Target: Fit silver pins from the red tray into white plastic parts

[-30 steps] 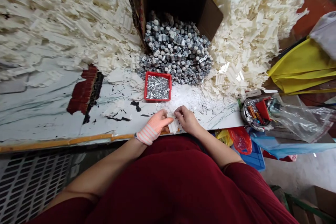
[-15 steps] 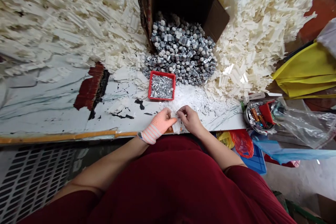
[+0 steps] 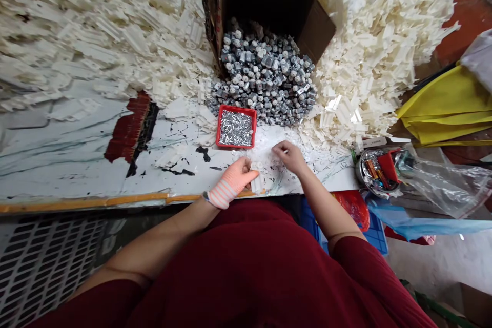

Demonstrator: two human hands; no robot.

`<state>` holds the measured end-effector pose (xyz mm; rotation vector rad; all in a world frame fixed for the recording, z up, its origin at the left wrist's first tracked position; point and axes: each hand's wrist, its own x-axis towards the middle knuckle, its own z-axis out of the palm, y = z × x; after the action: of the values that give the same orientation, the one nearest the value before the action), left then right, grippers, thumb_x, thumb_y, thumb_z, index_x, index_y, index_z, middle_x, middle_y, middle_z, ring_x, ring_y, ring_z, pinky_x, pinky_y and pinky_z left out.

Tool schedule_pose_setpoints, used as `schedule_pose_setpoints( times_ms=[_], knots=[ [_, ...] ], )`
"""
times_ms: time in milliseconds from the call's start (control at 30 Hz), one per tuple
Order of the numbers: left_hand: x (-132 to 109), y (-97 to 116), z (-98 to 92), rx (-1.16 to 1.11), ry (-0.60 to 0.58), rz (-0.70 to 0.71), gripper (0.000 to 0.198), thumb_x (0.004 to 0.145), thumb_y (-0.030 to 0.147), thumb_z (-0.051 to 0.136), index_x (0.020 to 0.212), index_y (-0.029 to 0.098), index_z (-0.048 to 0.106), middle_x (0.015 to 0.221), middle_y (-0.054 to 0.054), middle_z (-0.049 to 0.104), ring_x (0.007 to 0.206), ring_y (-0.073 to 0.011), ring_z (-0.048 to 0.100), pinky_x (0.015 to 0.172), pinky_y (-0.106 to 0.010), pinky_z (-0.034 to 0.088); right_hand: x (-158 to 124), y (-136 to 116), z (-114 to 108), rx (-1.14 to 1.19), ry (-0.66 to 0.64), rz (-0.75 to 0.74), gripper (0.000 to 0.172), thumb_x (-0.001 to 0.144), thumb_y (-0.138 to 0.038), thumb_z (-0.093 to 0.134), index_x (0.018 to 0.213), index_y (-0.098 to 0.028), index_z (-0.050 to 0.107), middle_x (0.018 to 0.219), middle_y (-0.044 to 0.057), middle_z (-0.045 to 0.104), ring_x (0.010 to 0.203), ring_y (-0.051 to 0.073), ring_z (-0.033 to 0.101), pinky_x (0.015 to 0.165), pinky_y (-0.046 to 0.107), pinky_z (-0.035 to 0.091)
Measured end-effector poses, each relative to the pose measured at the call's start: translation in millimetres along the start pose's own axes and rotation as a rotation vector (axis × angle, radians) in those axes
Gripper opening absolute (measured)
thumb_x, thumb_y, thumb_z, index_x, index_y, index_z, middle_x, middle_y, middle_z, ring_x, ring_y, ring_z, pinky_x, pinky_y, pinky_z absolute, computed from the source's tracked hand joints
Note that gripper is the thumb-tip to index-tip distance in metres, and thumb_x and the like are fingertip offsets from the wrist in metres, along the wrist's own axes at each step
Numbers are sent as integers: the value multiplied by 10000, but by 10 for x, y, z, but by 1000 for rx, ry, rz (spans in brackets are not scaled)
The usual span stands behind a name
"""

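Gloved left hand (image 3: 235, 180) gripping white plastic part (image 3: 257, 182) at table edge (image 3: 115, 204), bare right hand (image 3: 289, 155) fingers pinched over white scraps, grasp unclear, near red tray (image 3: 236, 127) of metal pins.

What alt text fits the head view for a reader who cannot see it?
The gloved left hand holds a small white plastic part at the near edge of the table, while the bare right hand reaches forward. Behind them sit a red tray of metal pins, grey metal pieces spilling from a cardboard box and heaps of white plastic pieces.
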<state>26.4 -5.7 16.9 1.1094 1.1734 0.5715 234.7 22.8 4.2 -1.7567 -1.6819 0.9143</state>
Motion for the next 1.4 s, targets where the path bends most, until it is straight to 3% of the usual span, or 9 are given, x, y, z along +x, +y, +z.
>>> schedule_pose_setpoints(
  times_ms=[67,233,333,500,800,967,1167,1300,1400],
  knots=[
    [8,17,-9,-61,-26,-34,212,673,265,634,741,208,441,502,85,456,440,-114,493,456,-225,388,217,152,-191,-361,211,22,154,850,-288,545,847,-177,652,961,109,634,908,229,573,775,358,469],
    [40,-15,-10,-246,-12,-67,219,648,278,636,749,192,462,506,102,402,410,-69,393,395,-188,304,440,328,-333,-695,204,-24,133,823,-189,518,828,-153,646,1004,175,627,1003,296,537,806,395,435],
    [103,-76,0,-283,6,-67,240,639,281,647,809,176,514,505,102,400,406,-63,363,382,-184,269,324,196,-222,-427,249,-27,132,831,-230,508,827,-168,625,899,113,657,884,236,585,791,361,450],
    [153,-94,37,-285,6,-64,283,653,277,657,896,168,562,517,92,451,402,-70,390,380,-187,297,-27,-205,60,68,27,-283,129,828,-311,542,771,-209,595,855,51,677,792,175,623,774,334,488],
    [33,42,5,-190,34,-30,168,694,227,614,844,158,581,511,76,479,403,-73,398,410,-201,313,-263,-305,201,-88,-103,-468,159,869,-356,588,821,-240,687,940,97,667,904,216,609,831,389,496],
    [-24,91,-59,-68,32,71,254,672,243,642,914,169,659,654,13,630,597,-146,572,542,-237,428,-242,-279,210,175,-38,-224,274,802,-431,665,967,-214,682,935,74,670,877,188,626,774,341,521],
    [-37,5,-61,-167,-137,49,291,629,281,658,891,167,600,768,-9,668,762,-206,627,692,-302,487,-271,-320,273,462,-221,2,410,665,-504,762,892,-183,645,739,-4,663,640,120,588,643,271,510],
    [-76,-8,-60,-235,-211,4,246,647,292,621,848,174,541,659,45,545,624,-147,535,584,-256,435,-186,-260,33,182,-201,-133,252,801,-440,660,861,-196,669,806,17,674,716,136,601,677,266,488],
    [-95,7,-96,-185,-159,-19,237,651,301,626,831,179,532,618,60,469,578,-122,464,535,-231,382,-25,-46,-509,-221,105,-104,148,852,-325,600,832,-201,680,892,55,676,825,174,604,759,300,465]
  ],
)
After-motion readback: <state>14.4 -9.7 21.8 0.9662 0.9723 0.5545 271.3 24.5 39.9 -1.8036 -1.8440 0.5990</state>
